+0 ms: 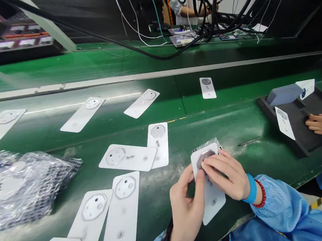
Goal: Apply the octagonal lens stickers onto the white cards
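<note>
blue sleeve [277,204], hands [187,213] [224,174] on white card [214,204]

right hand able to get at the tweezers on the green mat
Probably yes: the tweezers lie just beyond the right hand, nothing between them, though that hand is on a white card.

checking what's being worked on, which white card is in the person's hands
The white card held between the left hand and right hand. The other white cards lie on the green bench or stand in the black foam tray.
</note>
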Tool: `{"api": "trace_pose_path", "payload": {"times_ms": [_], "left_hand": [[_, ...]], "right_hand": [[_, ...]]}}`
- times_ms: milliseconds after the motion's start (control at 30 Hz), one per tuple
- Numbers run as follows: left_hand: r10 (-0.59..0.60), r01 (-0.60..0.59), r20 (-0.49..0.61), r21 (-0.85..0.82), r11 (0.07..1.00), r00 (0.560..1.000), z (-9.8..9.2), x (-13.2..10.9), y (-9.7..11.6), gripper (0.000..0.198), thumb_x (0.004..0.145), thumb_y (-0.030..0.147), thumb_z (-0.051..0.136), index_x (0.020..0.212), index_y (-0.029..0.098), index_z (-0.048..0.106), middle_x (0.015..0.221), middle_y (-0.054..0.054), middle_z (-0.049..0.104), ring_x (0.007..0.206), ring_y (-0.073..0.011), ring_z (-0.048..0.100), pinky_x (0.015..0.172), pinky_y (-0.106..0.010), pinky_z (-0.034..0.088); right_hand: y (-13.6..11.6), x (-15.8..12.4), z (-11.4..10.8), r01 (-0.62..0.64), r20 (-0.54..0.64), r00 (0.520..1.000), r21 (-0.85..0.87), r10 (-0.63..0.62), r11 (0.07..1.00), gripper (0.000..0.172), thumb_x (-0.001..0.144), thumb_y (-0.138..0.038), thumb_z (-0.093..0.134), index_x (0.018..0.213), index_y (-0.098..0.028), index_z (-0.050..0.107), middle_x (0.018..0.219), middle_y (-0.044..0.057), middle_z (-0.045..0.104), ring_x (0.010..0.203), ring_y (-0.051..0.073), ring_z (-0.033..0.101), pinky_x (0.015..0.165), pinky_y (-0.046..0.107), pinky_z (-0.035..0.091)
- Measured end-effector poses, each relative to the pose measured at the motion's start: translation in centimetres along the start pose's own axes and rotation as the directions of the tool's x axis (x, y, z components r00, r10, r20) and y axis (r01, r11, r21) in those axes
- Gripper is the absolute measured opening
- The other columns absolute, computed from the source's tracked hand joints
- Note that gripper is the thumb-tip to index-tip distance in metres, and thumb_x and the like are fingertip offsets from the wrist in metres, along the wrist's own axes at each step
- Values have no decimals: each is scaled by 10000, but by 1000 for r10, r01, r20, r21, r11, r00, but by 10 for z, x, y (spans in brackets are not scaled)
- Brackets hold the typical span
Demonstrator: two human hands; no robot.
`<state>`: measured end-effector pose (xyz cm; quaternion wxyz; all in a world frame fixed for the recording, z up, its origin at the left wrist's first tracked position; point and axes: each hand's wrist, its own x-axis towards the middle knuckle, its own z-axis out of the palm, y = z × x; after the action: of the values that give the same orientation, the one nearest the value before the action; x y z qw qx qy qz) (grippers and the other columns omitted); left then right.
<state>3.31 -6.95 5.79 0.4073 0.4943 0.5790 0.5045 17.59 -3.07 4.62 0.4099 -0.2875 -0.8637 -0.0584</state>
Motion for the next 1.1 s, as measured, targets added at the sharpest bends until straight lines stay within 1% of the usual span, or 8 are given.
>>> {"api": "trace_pose_path", "payload": {"times_ms": [267, 433, 567, 667, 767, 867, 933, 1100], "left_hand": [[-46, 42, -81, -48, 998, 996, -1, 2, -3, 118, 834, 234, 664, 895, 185, 752, 688, 6, 735, 571, -111, 632, 553, -157, 507], [-119, 108, -113, -96, 990, 987, 0, 1, -3, 170, 803, 316, 698, 826, 164, 770, 565, -3, 682, 509, -135, 611, 473, -189, 486], [-163, 142, -197, -117, 983, 967, 0, 1, -4, 199, 765, 357, 735, 793, 164, 775, 591, -24, 715, 520, -162, 646, 474, -207, 513], [-215, 188, -145, -183, 965, 966, 1, 4, -5, 245, 785, 397, 722, 866, 173, 781, 639, -32, 736, 531, -161, 657, 476, -207, 524], [-200, 175, -146, -171, 970, 969, 6, 7, -5, 223, 782, 383, 726, 844, 175, 778, 690, -43, 756, 583, -174, 683, 518, -216, 543], [-171, 155, -154, -106, 982, 973, 16, 14, -3, 205, 768, 362, 724, 804, 164, 762, 709, -53, 763, 601, -190, 693, 503, -224, 530], [-160, 156, -29, -105, 982, 987, 24, 25, -3, 245, 786, 388, 684, 814, 152, 745, 741, -70, 768, 638, -213, 709, 530, -251, 545], [-96, 26, 266, 254, 967, 959, 49, 102, -11, 372, 920, 390, 478, 1123, 130, 650, 912, -99, 774, 860, -233, 724, 828, -359, 561]], "right_hand": [[-3, -6, -3, -45, 63, 997, 36, 42, 998, 332, 863, -64, 448, 1103, -67, 676, 1057, 133, 710, 1084, 209, 625, 1103, 414, 395], [-4, -12, -5, -301, -24, 947, 273, 319, 914, 490, 861, -54, 514, 1328, -198, 563, 1337, 113, 559, 1253, 239, 532, 1079, 451, 443], [-7, -17, -4, -594, 188, 750, 613, 635, 521, 623, 920, -131, 559, 1483, -288, 345, 1488, 98, 443, 1315, 244, 505, 1064, 442, 481], [-9, -18, -4, -640, 491, 643, 766, 588, 59, 570, 960, -225, 550, 1481, -287, 329, 1310, 93, 627, 1088, 194, 676, 894, 351, 595], [-10, -18, -7, -668, 606, 574, 735, 551, -112, 446, 951, -274, 582, 1384, -241, 481, 1103, 67, 731, 917, 158, 727, 776, 259, 609], [-9, -21, -9, -699, 625, 519, 703, 583, -132, 383, 939, -319, 596, 1306, -213, 562, 990, 57, 758, 809, 148, 738, 701, 232, 605], [1, -27, -8, -710, 594, 488, 696, 640, -105, 387, 918, -364, 617, 1268, -202, 593, 967, 63, 761, 776, 163, 742, 699, 263, 614], [94, -67, -22, -822, 118, 399, 485, 909, 298, 477, 834, -514, 630, 1169, -175, 661, 1042, 104, 749, 837, 230, 739, 726, 366, 622]]}}
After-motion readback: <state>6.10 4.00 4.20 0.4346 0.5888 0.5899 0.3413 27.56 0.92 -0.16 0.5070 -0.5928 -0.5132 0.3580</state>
